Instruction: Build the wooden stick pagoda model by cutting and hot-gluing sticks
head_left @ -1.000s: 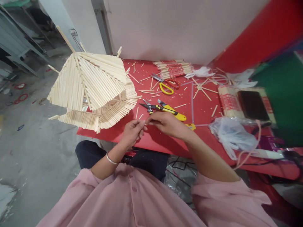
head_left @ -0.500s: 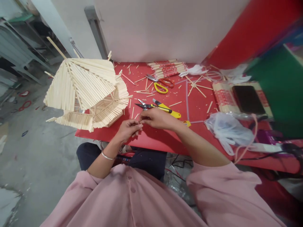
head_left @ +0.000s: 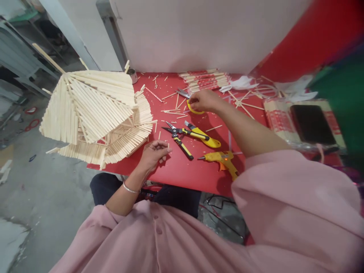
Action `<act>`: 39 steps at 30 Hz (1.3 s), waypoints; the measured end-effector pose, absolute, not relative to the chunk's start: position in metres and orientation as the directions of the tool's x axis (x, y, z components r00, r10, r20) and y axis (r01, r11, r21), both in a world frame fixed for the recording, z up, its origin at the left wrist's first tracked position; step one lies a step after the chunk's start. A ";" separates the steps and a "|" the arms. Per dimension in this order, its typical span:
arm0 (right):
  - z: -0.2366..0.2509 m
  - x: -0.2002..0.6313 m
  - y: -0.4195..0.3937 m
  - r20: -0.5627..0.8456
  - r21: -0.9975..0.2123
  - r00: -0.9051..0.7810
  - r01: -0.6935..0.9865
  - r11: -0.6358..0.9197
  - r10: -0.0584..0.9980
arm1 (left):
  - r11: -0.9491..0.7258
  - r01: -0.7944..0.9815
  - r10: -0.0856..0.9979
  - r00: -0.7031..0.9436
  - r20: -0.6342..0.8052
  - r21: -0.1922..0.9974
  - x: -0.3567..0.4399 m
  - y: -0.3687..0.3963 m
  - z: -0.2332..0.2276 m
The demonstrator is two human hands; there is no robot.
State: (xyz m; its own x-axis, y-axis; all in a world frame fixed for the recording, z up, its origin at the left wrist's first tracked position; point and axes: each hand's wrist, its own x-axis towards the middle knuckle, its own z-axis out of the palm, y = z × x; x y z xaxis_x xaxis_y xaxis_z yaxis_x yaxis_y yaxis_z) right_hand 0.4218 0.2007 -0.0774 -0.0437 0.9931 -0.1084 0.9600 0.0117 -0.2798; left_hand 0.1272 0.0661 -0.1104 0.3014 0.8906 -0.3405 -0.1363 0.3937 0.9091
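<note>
Between the thumb and fingers of my left hand is a short piece of wooden stick, held just above the table's front part. My right hand reaches across to the scissors, its fingers curled over the handles; the red handle is hidden beneath it. The blades point to the back left. Pliers with black and yellow grips lie in front of my left hand, touching or overlapping a yellow utility knife. A yellow glue gun with a lit orange light rests under my right forearm.
A pavilion-like model of sticks overhangs the left end of the red table. Bundled sticks lie at the back, beside a star of joined sticks. A phone rests on packaged sticks at the right. Stick offcuts are scattered about.
My right hand has left my left hand and moved back and right to the scissors. The glue gun and whole pliers now show. My left hand keeps its pinch.
</note>
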 end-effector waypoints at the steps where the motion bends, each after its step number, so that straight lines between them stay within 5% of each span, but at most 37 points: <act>1: -0.083 0.422 0.211 -0.126 -0.277 -0.036 0.961 0.000 0.991 | 0.384 -0.114 0.893 0.298 -0.337 0.916 0.126 0.066 -0.112; 3: -0.090 0.419 0.227 -0.176 -0.267 -0.035 0.964 -0.014 0.984 | 0.321 -0.012 0.909 0.283 -0.305 0.947 0.121 0.067 -0.116; 6: -0.094 0.414 0.241 -0.248 -0.260 -0.078 0.966 0.011 0.966 | 0.006 0.272 0.955 0.282 -0.086 0.962 0.113 0.068 -0.120; 10: -0.089 0.411 0.250 -0.332 -0.187 -0.142 0.979 0.082 0.933 | -0.386 0.507 0.881 0.452 0.143 0.771 0.111 0.066 -0.128; 16: -0.087 0.399 0.249 -0.372 -0.130 -0.135 0.987 0.093 0.918 | -0.492 0.697 0.855 0.500 0.137 0.522 0.115 0.062 -0.140; 20: -0.084 0.395 0.240 -0.378 -0.136 -0.120 0.988 0.073 0.918 | -0.471 0.722 0.870 0.477 0.130 0.507 0.112 0.061 -0.142; 24: -0.062 0.395 0.213 -0.319 -0.187 -0.114 0.981 0.055 0.941 | -0.417 0.552 0.897 0.376 0.230 0.722 0.112 0.057 -0.135; 28: -0.034 0.381 0.147 -0.258 -0.475 -0.251 0.874 0.104 0.933 | -0.009 0.173 0.950 0.309 -0.046 0.985 0.122 0.051 -0.116; 32: -0.030 0.349 0.057 -0.137 -0.683 -0.461 0.685 0.254 0.876 | 0.368 -0.093 0.846 0.446 -0.292 0.925 0.132 0.039 -0.098; 39: -0.056 0.314 -0.036 0.132 -0.576 -0.345 0.736 0.356 0.929 | 0.465 -0.038 0.741 0.564 -0.365 0.884 0.126 0.011 -0.084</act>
